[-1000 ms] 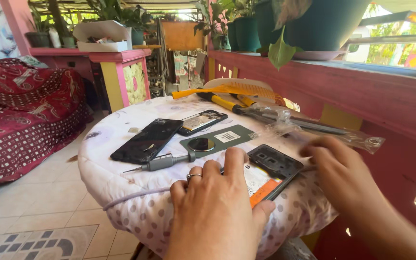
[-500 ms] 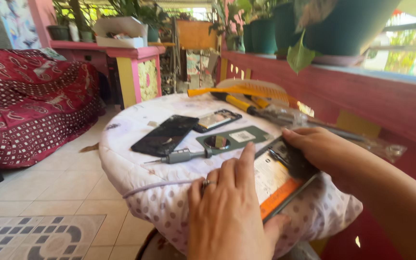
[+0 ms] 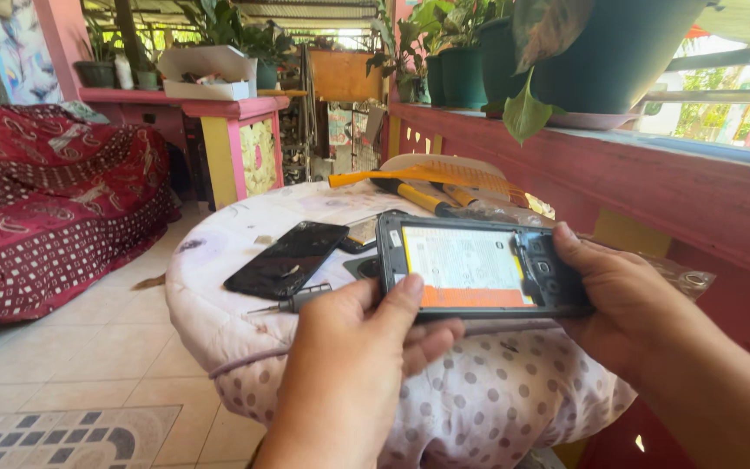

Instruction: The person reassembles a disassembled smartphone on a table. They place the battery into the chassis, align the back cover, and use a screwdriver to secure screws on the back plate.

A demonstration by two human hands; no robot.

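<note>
— What are you holding there?

— I'm holding an opened phone [image 3: 479, 267], back cover off, flat between both hands, just above the near edge of the table [image 3: 219, 304]. My left hand [image 3: 362, 347] is clamped on its left end, thumb lying over the frame and fingers curled underneath. My right hand [image 3: 618, 300] is gripping the right end, thumb pressing on the camera corner.

— And what's lying about the table?

— A black screen panel [image 3: 288, 259] is lying left of the phone, on the table's dotted cloth. A small screwdriver [image 3: 292, 301] is lying just below that panel, its tip pointing left, right beside my left thumb. Behind the phone, yellow-handled tools [image 3: 414, 193] are lying at the table's far side.

— Anything blocking your sight?

— The phone is covering more parts on the table; I can only see slivers of them past its left end, so I can't tell what they are. Right of the table a pink ledge [image 3: 653, 187] is carrying potted plants [image 3: 601, 52]; left of it a red-covered sofa [image 3: 45, 217] is standing.
</note>
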